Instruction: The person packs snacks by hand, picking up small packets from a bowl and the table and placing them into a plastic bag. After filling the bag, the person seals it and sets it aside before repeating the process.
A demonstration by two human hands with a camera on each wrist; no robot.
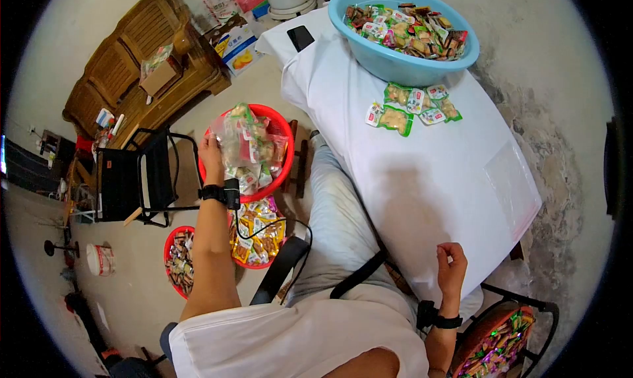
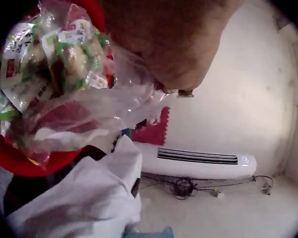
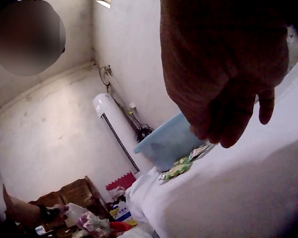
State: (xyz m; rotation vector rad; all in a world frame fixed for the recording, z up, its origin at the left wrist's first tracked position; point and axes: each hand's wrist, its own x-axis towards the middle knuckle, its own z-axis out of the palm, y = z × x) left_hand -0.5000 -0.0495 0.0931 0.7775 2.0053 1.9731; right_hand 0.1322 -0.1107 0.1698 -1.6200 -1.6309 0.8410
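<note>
My left hand [image 1: 211, 159] grips the edge of a clear plastic bag [image 1: 232, 140] at the left side of a red basin [image 1: 289, 168]. Small green-and-white snack packets [image 2: 74, 62] fill the bag and show through the film in the left wrist view. Beside the white-covered table, my right hand [image 1: 452, 267] hovers with loosely curled fingers and nothing in them. Several green-edged snack packets [image 1: 395, 119] lie on the table in front of a light blue basin [image 1: 389, 66], which is heaped with mixed packets.
A black phone [image 1: 301, 39] lies near the table's far left corner. Flat clear plastic [image 1: 508, 183] rests toward the right edge. Below the red basin are yellow snack packs [image 1: 258, 236] and a smaller red basin [image 1: 173, 272]. A black folding chair [image 1: 142, 173] stands at left, a basket of shiny packets [image 1: 498, 345] at lower right.
</note>
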